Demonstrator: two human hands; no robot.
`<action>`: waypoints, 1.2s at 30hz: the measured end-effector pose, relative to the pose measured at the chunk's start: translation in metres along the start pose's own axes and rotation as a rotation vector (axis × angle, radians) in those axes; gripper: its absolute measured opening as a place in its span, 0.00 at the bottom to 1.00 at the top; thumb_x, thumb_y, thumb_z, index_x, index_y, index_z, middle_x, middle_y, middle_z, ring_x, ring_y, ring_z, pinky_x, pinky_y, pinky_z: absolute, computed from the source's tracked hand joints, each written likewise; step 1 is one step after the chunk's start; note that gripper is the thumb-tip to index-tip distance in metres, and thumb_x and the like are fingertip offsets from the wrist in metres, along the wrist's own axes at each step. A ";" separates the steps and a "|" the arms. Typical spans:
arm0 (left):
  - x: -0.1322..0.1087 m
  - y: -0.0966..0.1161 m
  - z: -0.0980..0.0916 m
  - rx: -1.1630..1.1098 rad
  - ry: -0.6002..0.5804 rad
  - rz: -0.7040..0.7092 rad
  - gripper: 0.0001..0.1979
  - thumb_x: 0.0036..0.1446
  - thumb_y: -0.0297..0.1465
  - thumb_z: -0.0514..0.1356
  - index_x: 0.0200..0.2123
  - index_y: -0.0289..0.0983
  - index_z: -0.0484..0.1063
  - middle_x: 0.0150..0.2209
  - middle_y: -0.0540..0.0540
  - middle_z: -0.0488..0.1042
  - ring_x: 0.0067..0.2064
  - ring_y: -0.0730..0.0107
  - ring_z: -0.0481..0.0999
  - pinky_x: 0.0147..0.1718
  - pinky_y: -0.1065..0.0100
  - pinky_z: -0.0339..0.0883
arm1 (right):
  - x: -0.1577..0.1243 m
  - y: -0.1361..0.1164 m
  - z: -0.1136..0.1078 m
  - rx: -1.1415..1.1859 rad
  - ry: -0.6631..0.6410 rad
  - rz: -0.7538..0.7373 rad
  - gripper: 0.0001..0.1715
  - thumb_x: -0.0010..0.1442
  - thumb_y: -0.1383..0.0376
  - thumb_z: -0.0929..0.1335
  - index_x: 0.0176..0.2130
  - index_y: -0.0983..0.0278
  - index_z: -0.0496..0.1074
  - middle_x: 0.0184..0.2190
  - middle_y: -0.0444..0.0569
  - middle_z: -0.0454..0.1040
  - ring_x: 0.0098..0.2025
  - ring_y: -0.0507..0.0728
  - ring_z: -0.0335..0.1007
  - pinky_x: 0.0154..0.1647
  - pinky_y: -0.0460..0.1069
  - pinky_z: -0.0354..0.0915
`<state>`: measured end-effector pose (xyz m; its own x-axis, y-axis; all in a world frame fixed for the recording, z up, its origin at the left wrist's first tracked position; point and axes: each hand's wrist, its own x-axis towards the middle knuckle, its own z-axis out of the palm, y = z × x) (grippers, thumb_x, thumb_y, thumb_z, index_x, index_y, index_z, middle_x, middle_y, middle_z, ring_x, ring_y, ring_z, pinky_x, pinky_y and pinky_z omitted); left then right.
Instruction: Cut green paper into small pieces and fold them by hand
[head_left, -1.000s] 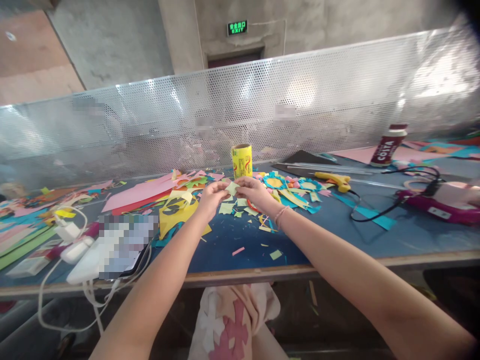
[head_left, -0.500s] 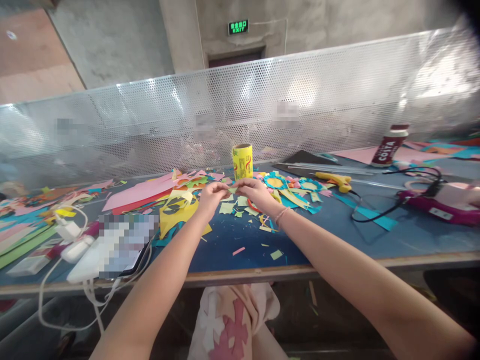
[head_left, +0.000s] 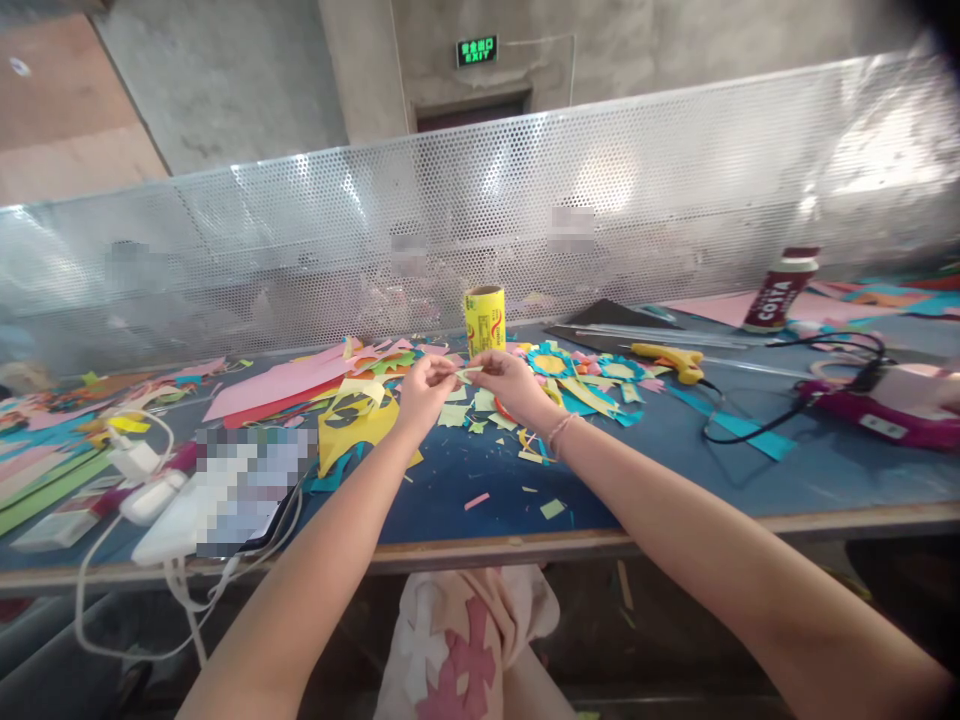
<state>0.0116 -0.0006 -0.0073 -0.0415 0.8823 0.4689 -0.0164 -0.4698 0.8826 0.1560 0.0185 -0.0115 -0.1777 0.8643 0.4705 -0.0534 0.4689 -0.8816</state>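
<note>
Over the middle of the blue table, my left hand and my right hand almost meet at the fingertips. Both are closed in a pinch on one small piece of light green paper between them. Just below lie several pale green paper squares. A yellow cardboard tube stands upright right behind my fingers. To the left of my left hand is a cut yellow paper sheet. Blue and yellow paper flowers lie beyond my right hand.
A yellow hot glue gun with a black cable and a brown bottle are on the right. A phone and white chargers sit front left by the table edge. A perforated metal screen runs along the back.
My fingers have shifted slightly around the small green paper, which shows as a paler, narrower piece. Both hands stay at nearly the same place.
</note>
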 end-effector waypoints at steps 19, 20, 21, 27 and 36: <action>0.000 -0.001 0.003 -0.415 0.022 -0.295 0.14 0.36 0.25 0.67 0.28 0.34 0.67 0.25 0.52 0.72 0.27 0.77 0.73 0.37 0.68 0.67 | 0.000 0.000 -0.001 -0.143 0.019 -0.092 0.15 0.46 0.57 0.70 0.31 0.64 0.68 0.24 0.43 0.68 0.26 0.49 0.62 0.29 0.47 0.61; 0.000 -0.001 0.003 -0.410 0.029 -0.290 0.14 0.35 0.26 0.68 0.27 0.34 0.67 0.25 0.51 0.72 0.27 0.77 0.72 0.36 0.69 0.67 | 0.000 0.001 -0.001 -0.156 0.019 -0.101 0.15 0.47 0.56 0.70 0.31 0.64 0.68 0.24 0.43 0.68 0.25 0.49 0.62 0.28 0.47 0.61; 0.000 -0.001 0.004 -0.401 0.038 -0.283 0.14 0.35 0.26 0.68 0.27 0.34 0.67 0.25 0.51 0.72 0.27 0.77 0.72 0.35 0.69 0.67 | 0.000 0.001 0.000 -0.165 0.018 -0.109 0.15 0.47 0.56 0.70 0.31 0.64 0.68 0.24 0.43 0.68 0.25 0.49 0.62 0.28 0.47 0.60; -0.002 0.000 0.006 -0.357 0.086 -0.258 0.15 0.34 0.26 0.68 0.28 0.34 0.67 0.24 0.51 0.72 0.28 0.76 0.73 0.35 0.68 0.66 | -0.002 -0.001 0.001 -0.177 0.014 -0.109 0.16 0.47 0.55 0.70 0.32 0.65 0.68 0.25 0.43 0.68 0.25 0.49 0.62 0.28 0.47 0.60; -0.003 -0.001 0.010 -0.481 0.119 -0.226 0.15 0.31 0.25 0.69 0.26 0.34 0.69 0.23 0.52 0.73 0.27 0.77 0.73 0.33 0.71 0.66 | -0.001 0.004 0.004 -0.090 0.031 -0.144 0.15 0.46 0.57 0.70 0.31 0.64 0.67 0.27 0.44 0.70 0.29 0.50 0.66 0.31 0.47 0.63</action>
<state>0.0219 -0.0024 -0.0094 -0.0965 0.9666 0.2376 -0.4917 -0.2539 0.8329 0.1524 0.0186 -0.0153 -0.1436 0.7916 0.5940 0.0122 0.6015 -0.7987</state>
